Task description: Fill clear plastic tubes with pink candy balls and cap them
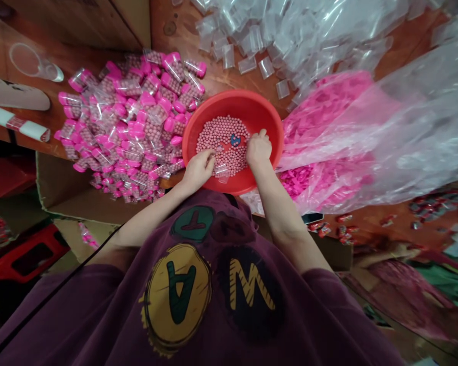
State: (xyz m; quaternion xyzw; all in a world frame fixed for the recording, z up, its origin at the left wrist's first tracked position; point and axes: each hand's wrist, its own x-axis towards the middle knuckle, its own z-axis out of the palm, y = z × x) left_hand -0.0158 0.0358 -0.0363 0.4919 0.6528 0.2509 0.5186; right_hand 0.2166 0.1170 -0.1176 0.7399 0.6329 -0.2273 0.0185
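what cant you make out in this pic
All in the head view:
Right hand: curled, hiding anything inside.
Left hand: anything between its fingertips is too small to tell.
Blue patch among pink beads: too small to identify.
Clear plastic bag: cut off by the right edge.

Brown wooden table (pixel 221 80), dim light

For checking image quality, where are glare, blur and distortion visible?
Head view: glare streaks the large translucent plastic bag; head view: pink patterned cloth looks blurred, round red plastic basin clearer; head view: purple lettered shirt seems stretched toward bottom corners.
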